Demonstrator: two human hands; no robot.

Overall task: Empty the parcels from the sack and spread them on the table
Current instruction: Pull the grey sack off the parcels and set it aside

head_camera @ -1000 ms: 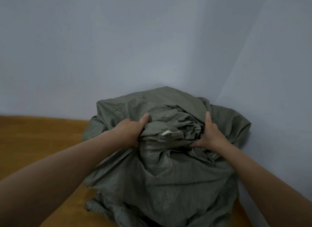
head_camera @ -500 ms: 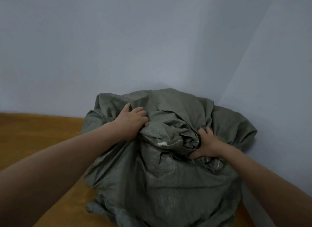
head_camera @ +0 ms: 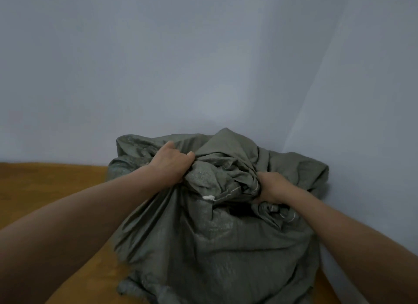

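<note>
A bulky grey-green woven sack [head_camera: 210,242] stands on the wooden table [head_camera: 45,190], pushed into the corner of two pale walls. Its top is bunched into folds, with a white stitched hem showing. My left hand [head_camera: 172,163] grips a fold of cloth at the upper left of the bunch. My right hand [head_camera: 271,188] grips the gathered hem on the right side. No parcel is visible; whatever is inside is hidden by the cloth.
A pale blue-grey wall [head_camera: 158,66] runs behind the sack, and a second wall [head_camera: 366,122] closes in on the right. Bare brown tabletop stretches to the left of the sack.
Both hands went from lying on the bunched top to clutching its folds. The gathered cloth has been pulled up and toward me, and the view has tilted upward.
</note>
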